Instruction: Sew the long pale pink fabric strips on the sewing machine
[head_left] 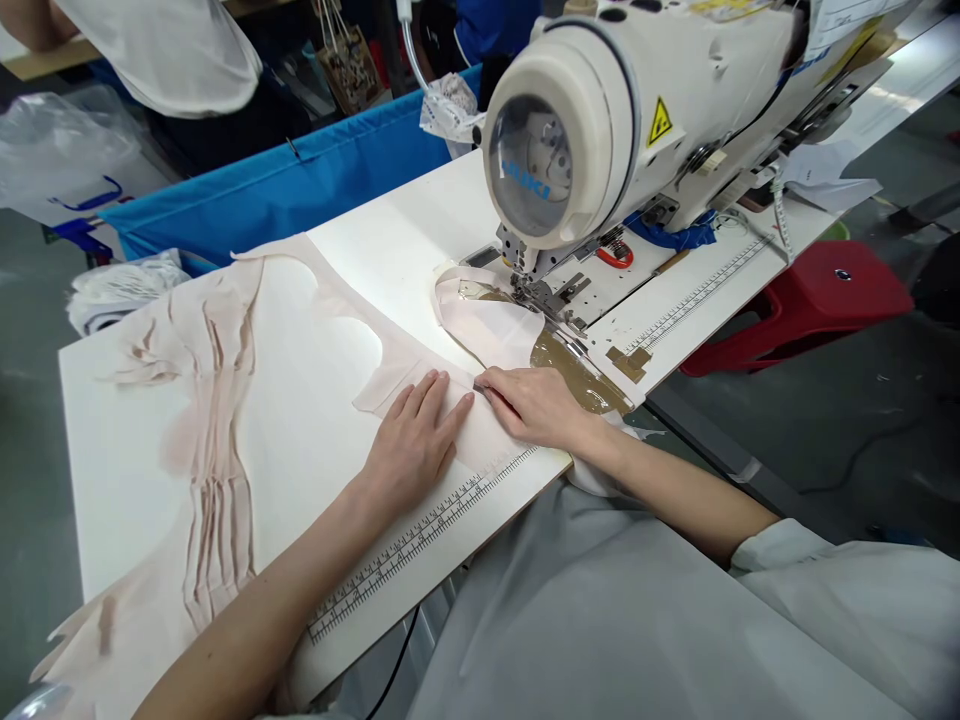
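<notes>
My left hand (pixel 411 440) lies flat with its fingers out on a pale pink fabric piece (pixel 405 372), pressing it to the white table. Close beside it, my right hand (pixel 536 405) is closed in a pinch on a small dark-grey piece (pixel 479 387), whose tip touches the fabric; most of it is hidden in the fingers. Behind my right hand, pale fabric (pixel 491 325) with a curved strip runs under the presser foot (pixel 534 293) of a white sewing machine (pixel 645 110). Brown tape (pixel 566 365) covers part of the machine bed.
Pleated pink fabric pieces (pixel 221 430) lie on the table's left. A printed ruler (pixel 420 540) follows the front edge. Beyond the table hangs a blue cloth bin (pixel 285 180); a red stool (pixel 802 305) stands right. A person in a white shirt (pixel 169 50) is at the back left.
</notes>
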